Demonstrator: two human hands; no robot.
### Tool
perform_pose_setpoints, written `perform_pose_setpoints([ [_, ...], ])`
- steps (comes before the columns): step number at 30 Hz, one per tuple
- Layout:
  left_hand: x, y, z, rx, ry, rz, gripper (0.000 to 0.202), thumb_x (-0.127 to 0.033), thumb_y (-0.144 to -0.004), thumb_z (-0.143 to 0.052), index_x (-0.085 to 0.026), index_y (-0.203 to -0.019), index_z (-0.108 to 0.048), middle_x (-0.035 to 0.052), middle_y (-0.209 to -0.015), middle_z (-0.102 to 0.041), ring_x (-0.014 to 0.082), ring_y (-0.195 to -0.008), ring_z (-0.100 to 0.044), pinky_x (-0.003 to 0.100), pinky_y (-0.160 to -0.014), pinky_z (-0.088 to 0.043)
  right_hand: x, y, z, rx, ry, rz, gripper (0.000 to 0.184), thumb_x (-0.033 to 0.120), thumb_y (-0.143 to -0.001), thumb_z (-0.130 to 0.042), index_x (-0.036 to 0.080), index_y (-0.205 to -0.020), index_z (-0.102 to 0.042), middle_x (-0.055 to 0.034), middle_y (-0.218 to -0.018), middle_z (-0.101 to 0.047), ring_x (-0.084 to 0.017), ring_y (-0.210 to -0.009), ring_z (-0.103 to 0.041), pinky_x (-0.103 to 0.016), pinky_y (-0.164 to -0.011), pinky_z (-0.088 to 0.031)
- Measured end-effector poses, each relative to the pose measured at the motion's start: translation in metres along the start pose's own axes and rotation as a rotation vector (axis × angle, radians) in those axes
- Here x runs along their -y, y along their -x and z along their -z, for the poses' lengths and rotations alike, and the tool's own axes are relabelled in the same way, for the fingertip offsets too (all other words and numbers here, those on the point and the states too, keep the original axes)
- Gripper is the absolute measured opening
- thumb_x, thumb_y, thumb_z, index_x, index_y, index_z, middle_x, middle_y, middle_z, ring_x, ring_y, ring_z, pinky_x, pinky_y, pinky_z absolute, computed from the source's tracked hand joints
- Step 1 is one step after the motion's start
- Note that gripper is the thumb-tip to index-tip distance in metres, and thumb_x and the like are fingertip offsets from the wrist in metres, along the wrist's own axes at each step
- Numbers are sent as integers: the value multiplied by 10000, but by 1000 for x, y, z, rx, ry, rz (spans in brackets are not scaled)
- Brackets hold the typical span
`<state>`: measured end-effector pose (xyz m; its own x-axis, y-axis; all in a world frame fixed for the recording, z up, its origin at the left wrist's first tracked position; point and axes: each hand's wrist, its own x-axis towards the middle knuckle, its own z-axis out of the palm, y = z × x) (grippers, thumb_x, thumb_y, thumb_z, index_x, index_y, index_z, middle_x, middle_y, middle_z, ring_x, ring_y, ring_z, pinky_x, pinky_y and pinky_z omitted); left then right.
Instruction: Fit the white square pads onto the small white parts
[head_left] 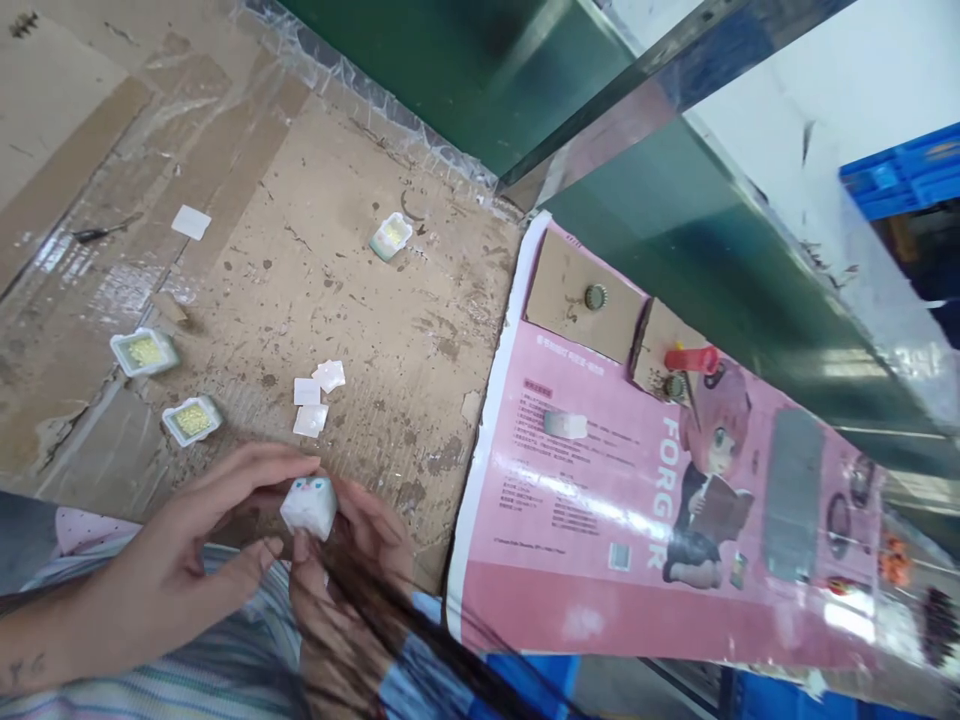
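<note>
Both my hands meet at the near edge of a cardboard-covered table (360,290). My left hand (187,550) and my right hand (337,570) pinch a small white cube-shaped box (309,506) between their fingertips. Strands of dark hair partly hide the right hand. Just beyond the box lie three small white flat pieces (315,395). Two small trays with yellow contents (192,419) (144,351) sit to the left, and a third small tray (391,236) lies farther back.
A pink printed poster (600,500) covers the table's right part, with cardboard patches, a bottle cap (595,296) and a red cylinder (691,358) on it. A green and metal frame (675,200) runs diagonally behind. A white square (191,222) lies far left. Blue crate (900,175) at upper right.
</note>
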<state>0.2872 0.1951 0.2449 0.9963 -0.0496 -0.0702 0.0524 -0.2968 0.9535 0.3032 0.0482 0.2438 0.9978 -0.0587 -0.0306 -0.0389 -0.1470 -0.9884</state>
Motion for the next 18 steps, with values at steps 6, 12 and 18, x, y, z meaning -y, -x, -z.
perform_pose_setpoints([
  [6,8,3,-5,-77,494,187,358,-244,-1040,-650,-400,-1361,-677,18,-1167,-664,151,-1064,-772,191,-954,-642,-2,8,0,14,7,-9,385,220,-939,-753,287,-1298,-630,-47,-1175,-826,-216,-1031,-818,-309,-897,-685],
  [12,1,4,-4,-132,517,394,249,-400,-936,-799,-336,-1176,-782,19,-1118,-755,173,-1015,-793,168,-884,-650,1,16,2,40,-27,-99,252,286,-988,-724,292,-1236,-677,-25,-1162,-827,-196,-1050,-814,-267,-861,-689],
  [18,-1,1,-1,-117,501,400,220,-357,-940,-785,-350,-1159,-763,-29,-1102,-758,131,-987,-777,137,-858,-628,-4,13,15,150,-2,-106,478,298,-968,-759,339,-1420,-609,-48,-1281,-789,-222,-1123,-789,-370,-923,-692],
])
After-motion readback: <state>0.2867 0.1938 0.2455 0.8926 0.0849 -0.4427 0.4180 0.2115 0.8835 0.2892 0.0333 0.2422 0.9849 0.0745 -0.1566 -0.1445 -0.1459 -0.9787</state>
